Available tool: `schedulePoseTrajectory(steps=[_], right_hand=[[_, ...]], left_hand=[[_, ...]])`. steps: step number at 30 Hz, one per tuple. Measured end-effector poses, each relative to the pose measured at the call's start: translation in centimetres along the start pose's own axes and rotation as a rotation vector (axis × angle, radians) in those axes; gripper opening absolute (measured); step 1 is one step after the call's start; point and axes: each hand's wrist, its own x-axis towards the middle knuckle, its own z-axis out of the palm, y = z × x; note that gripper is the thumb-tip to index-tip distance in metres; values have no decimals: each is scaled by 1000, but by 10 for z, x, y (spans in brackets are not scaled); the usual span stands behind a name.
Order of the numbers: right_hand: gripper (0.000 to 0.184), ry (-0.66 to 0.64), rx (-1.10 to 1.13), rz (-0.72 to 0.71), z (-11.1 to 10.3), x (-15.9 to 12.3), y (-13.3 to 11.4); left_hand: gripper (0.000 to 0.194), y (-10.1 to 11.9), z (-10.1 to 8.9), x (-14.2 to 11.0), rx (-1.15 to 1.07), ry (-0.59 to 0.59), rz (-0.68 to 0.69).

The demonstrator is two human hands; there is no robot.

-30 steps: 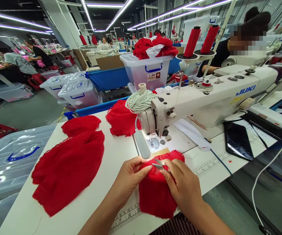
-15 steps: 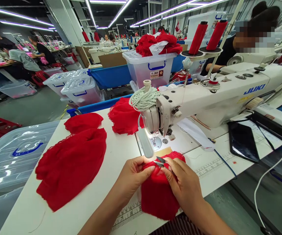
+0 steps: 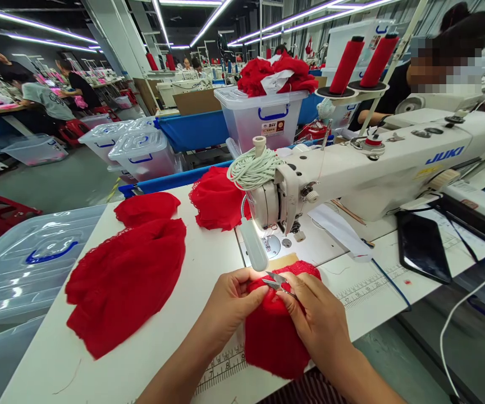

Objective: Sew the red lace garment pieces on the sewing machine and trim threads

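My left hand [image 3: 237,292] is closed in a pinch on the upper edge of the red cloth [image 3: 274,342], with the thumb lying in front. My right hand [image 3: 316,314] is closed around the small scissors [image 3: 271,283], and the two hands are near each other without crossing. The cloth lies at the front border of the surface [image 3: 209,275], on the near side of the sewing machine [image 3: 377,174], and its lower part spreads flat over the printed ruler.

The blades stand apart, and their points are directed to my left thumb, very near to it. Whether a thread lies between them I cannot tell, because it is too small. To do this cutting well, in my judgement, I should hold the edge gently stretched, so that no fold can enter between the blades. Only the tips should work, and the thumb should be drawn a little back before they close. The pale lamp [image 3: 254,247] stands just beyond the fingers, so it is better to work inside its light. A wrong snip could make a hole in this thin-looking fabric.
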Motion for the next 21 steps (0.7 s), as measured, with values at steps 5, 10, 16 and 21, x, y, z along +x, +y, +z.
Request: schedulePoseTrajectory(steps=[5, 10, 16, 21], right_hand=[[33, -143, 246, 146, -1, 2, 0], [34, -150, 267, 179, 2, 0, 0], [33, -93, 246, 174, 7, -1, -2], [34, -136, 304, 205, 6, -1, -1]], left_hand=[[20, 0, 0, 0, -9, 1, -3], [19, 0, 2, -1, 63, 24, 34], [20, 2, 4, -2, 122, 27, 46], [21, 2, 4, -1, 87, 16, 27]])
